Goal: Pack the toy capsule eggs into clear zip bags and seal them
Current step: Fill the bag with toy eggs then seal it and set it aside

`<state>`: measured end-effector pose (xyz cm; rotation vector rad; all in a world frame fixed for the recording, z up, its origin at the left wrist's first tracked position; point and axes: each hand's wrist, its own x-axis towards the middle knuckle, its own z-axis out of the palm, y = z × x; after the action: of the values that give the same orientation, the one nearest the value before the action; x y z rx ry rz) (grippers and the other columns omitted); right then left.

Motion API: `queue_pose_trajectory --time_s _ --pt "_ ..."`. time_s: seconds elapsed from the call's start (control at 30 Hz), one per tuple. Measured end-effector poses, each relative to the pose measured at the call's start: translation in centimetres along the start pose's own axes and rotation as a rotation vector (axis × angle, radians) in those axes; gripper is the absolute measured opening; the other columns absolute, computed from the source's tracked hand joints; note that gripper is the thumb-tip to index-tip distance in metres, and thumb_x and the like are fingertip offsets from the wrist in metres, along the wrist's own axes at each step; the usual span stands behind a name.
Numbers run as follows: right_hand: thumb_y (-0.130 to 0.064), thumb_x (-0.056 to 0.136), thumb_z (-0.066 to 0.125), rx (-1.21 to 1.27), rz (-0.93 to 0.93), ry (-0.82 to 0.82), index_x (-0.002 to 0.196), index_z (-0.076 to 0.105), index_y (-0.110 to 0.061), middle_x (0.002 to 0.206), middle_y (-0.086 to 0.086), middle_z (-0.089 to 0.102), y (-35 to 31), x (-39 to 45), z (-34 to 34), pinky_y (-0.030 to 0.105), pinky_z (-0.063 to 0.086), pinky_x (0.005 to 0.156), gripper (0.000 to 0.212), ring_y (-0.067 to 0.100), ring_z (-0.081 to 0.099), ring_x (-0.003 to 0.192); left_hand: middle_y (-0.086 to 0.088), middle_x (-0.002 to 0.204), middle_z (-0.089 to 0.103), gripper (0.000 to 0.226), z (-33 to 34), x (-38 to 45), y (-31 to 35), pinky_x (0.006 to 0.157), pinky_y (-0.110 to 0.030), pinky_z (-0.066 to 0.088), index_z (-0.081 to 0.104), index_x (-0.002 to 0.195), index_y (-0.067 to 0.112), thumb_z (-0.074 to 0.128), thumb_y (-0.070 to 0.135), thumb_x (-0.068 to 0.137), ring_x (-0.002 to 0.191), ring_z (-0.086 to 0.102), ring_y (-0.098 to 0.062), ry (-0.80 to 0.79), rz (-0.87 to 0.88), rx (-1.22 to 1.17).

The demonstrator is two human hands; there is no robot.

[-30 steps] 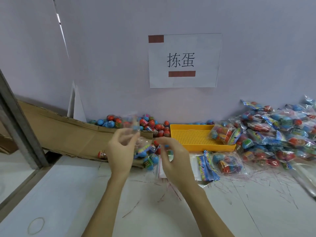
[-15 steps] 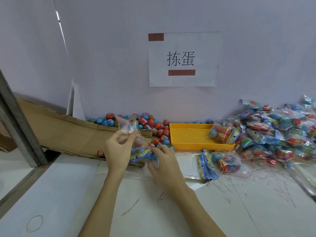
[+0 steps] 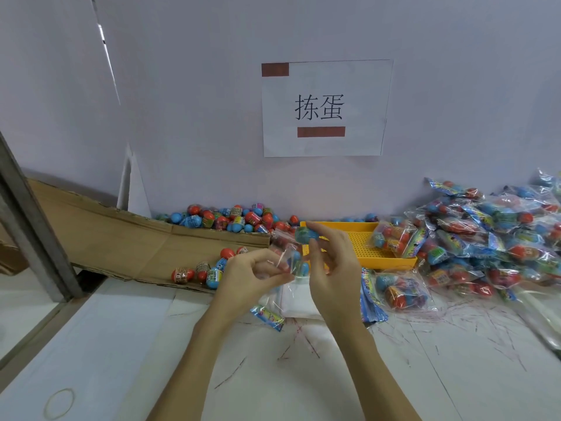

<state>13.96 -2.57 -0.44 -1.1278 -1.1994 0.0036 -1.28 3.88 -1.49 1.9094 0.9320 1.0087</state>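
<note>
The left hand [image 3: 252,276] pinched the edge of a clear zip bag [image 3: 287,253] between thumb and curled fingers, holding it up above the white table [image 3: 121,344]. The right hand [image 3: 334,268] held a blue capsule egg [image 3: 306,234] at its fingertips, just at the bag's upper end; whether the egg was already inside the mouth could not be told. A few eggs showed blurred through the bag's film.

Under the hands lay a stack of empty bags [image 3: 299,302]. Left of the hands, a few loose eggs [image 3: 197,273] sat on a flattened cardboard sheet [image 3: 121,247], and a larger egg heap [image 3: 230,220] lay against the wall behind it. A yellow perforated tray [image 3: 382,256] stood just beyond the right hand, with one filled bag [image 3: 391,238] leaning on its right end. More packed bags [image 3: 491,238] were piled at the far right. A paper sign [image 3: 324,107] hung on the wall.
</note>
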Motion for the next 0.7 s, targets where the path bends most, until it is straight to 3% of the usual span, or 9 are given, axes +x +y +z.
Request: queue_pose_trajectory --time_s 0.07,0.17,0.37,0.43,0.6,0.7 --pt "0.000 0.097 0.063 -0.132 -0.135 -0.011 0.127 0.067 -0.014 0.120 0.001 0.063 -0.12 -0.12 0.15 0.012 0.051 0.086 0.034 0.006 0.059 0.108 0.015 0.085 0.078 0.021 0.13 0.06 -0.04 0.076 -0.011 0.055 0.078 0.091 0.023 0.090 0.030 0.075 0.085 0.074 -0.001 -0.002 -0.021 0.045" --pt "0.000 0.095 0.066 -0.231 -0.213 -0.035 0.128 0.068 -0.009 0.121 0.006 0.065 -0.17 -0.28 0.49 0.005 0.045 0.093 0.034 0.003 0.053 0.111 0.017 0.086 0.078 0.021 0.25 0.10 -0.08 0.083 -0.022 0.059 0.078 0.091 0.022 0.089 0.031 0.075 0.086 0.074 0.000 -0.001 -0.028 0.081" --pt "-0.007 0.097 0.066 -0.210 -0.066 -0.156 0.126 0.066 -0.011 0.117 0.002 0.066 -0.43 -0.68 0.63 0.016 0.056 0.080 0.029 0.009 0.065 0.095 0.019 0.091 0.078 0.025 0.19 0.09 -0.13 0.086 -0.024 0.059 0.078 0.100 0.029 0.087 0.035 0.077 0.092 0.073 -0.001 -0.001 -0.012 0.045" --pt "-0.007 0.097 0.065 -0.209 -0.051 -0.182 0.122 0.067 -0.011 0.115 0.003 0.064 -0.41 -0.63 0.58 0.012 0.053 0.078 0.025 0.008 0.063 0.093 0.021 0.094 0.078 0.031 0.22 0.08 -0.24 0.087 -0.024 0.060 0.076 0.106 0.032 0.087 0.034 0.076 0.094 0.073 0.001 -0.005 -0.002 0.029" --pt "-0.009 0.098 0.065 -0.231 -0.026 -0.185 0.121 0.068 -0.010 0.119 0.004 0.062 -0.69 -0.60 0.52 0.007 0.050 0.077 0.024 0.011 0.063 0.095 0.022 0.090 0.077 0.030 0.16 0.19 -0.32 0.074 -0.012 0.057 0.074 0.096 0.041 0.085 0.049 0.069 0.089 0.073 0.002 0.068 -0.020 0.030" --pt "-0.011 0.097 0.065 -0.235 -0.020 -0.171 0.121 0.069 -0.009 0.118 0.006 0.064 -0.72 -0.62 0.55 0.007 0.050 0.075 0.024 0.013 0.064 0.093 0.023 0.085 0.076 0.027 0.07 0.28 -0.24 0.065 -0.009 0.054 0.075 0.089 0.037 0.082 0.051 0.067 0.082 0.073 0.002 0.111 -0.046 0.004"
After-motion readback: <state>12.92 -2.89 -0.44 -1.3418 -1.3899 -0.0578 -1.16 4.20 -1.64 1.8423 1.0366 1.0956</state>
